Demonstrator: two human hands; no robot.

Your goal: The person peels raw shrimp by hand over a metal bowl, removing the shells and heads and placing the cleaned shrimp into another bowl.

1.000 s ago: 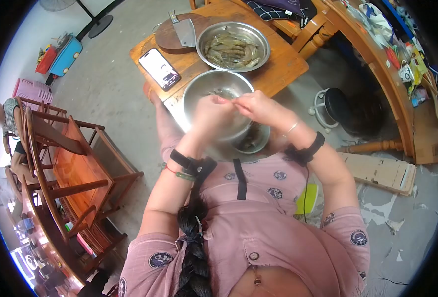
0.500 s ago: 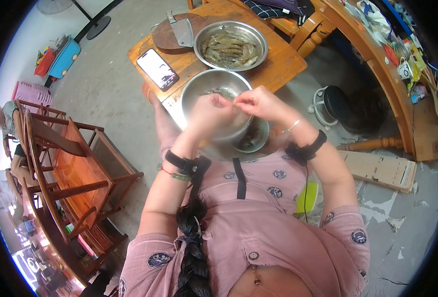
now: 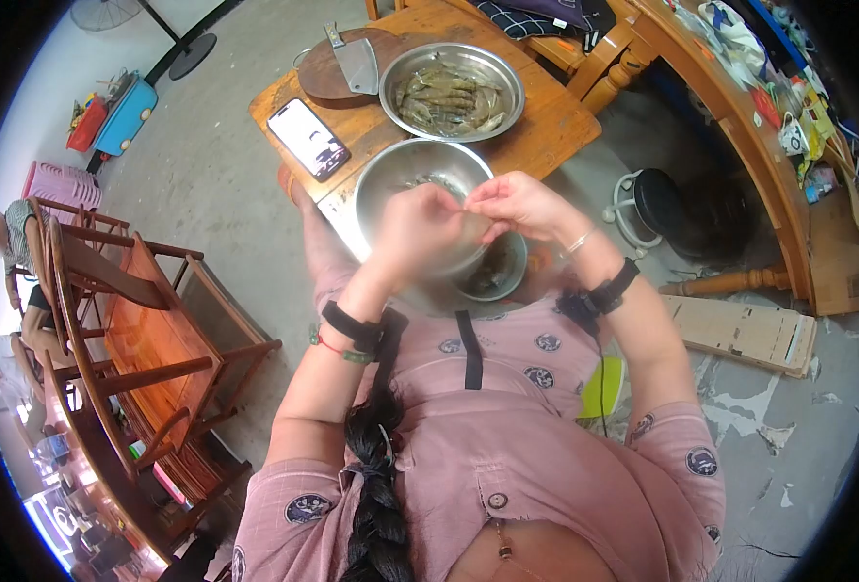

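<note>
Over a large metal bowl (image 3: 381, 175), my left hand (image 3: 420, 228) and my right hand (image 3: 518, 206) meet at the fingertips. Both are closed in a pinch on something small that I cannot make out. Some greyish pieces show inside this bowl, partly hidden by my hands. Behind it on the wooden table, a metal basin (image 3: 515, 92) holds several grey-green shrimp (image 3: 449, 95). Below my hands is a smaller metal bowl (image 3: 515, 281) with dark bits in it.
A phone (image 3: 308, 139) lies on the wooden table (image 3: 563, 116), near a round chopping board (image 3: 323, 76) with a cleaver (image 3: 357, 64). To the right are a black stool (image 3: 660, 206) and flat cardboard (image 3: 740, 335). Wooden chairs (image 3: 158, 330) and two people are at left.
My fingertips stay together over the bowl while both hands shift slightly. The right hand's fingers have turned a little, with lower fingers now more visible. The bowls look unchanged.
</note>
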